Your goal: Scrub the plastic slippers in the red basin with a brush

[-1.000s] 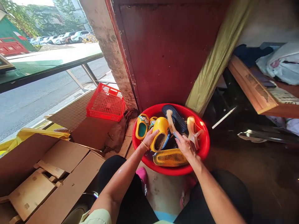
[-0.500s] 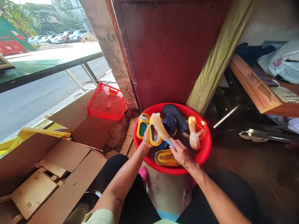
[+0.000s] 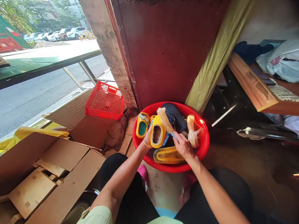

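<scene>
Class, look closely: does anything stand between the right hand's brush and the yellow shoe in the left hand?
Nothing visible does. From this view, the brush in the right hand overlaps the edge of the yellow shoe in the left hand; whether they touch is unclear.

There's room right of the red basin point(image 3: 206, 141)! Behind it, the maroon door point(image 3: 168, 56) blocks; the curtain point(image 3: 209, 68) crowds its back-right rim.

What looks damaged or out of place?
In the red basin, a yellow shoe lies tread-up, unlike the yellow clog in the left hand, whose opening shows. The wall edge beside the dark red door looks rough and chipped; the wooden ledge has a dark, ragged patch.
</scene>
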`<control>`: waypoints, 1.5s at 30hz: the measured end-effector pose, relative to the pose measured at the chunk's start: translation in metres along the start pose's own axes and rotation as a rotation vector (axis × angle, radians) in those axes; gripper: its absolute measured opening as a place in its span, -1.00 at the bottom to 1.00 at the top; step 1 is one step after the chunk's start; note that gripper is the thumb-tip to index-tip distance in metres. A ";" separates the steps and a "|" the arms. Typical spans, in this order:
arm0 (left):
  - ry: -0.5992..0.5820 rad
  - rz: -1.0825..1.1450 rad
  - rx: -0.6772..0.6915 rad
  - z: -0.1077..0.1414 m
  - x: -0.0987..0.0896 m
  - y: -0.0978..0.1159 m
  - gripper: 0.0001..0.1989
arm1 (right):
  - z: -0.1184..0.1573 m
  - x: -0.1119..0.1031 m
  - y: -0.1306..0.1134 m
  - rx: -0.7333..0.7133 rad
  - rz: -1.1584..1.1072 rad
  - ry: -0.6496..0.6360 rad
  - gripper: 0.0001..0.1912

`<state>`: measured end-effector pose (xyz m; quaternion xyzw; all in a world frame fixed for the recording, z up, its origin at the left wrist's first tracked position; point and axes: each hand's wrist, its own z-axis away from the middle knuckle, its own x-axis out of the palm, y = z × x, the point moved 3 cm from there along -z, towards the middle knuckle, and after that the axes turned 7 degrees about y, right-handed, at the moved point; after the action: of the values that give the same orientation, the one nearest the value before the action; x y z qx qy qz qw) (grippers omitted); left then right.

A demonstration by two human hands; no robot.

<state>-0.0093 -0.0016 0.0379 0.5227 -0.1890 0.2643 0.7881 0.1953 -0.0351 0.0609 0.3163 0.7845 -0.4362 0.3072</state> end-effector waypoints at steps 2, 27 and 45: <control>-0.011 0.025 -0.066 0.003 0.005 -0.004 -0.30 | -0.008 -0.003 0.010 0.054 0.015 0.054 -0.51; 0.295 -0.189 0.352 -0.023 -0.002 -0.023 -0.53 | -0.003 0.016 -0.011 0.003 -0.114 -0.271 -0.48; 0.270 -0.271 0.521 -0.018 0.013 -0.015 -0.40 | -0.015 0.018 -0.031 0.058 -0.302 -0.166 -0.49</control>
<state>0.0106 0.0127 0.0275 0.6875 0.0625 0.2636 0.6737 0.1579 -0.0306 0.0689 0.1664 0.7820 -0.5246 0.2927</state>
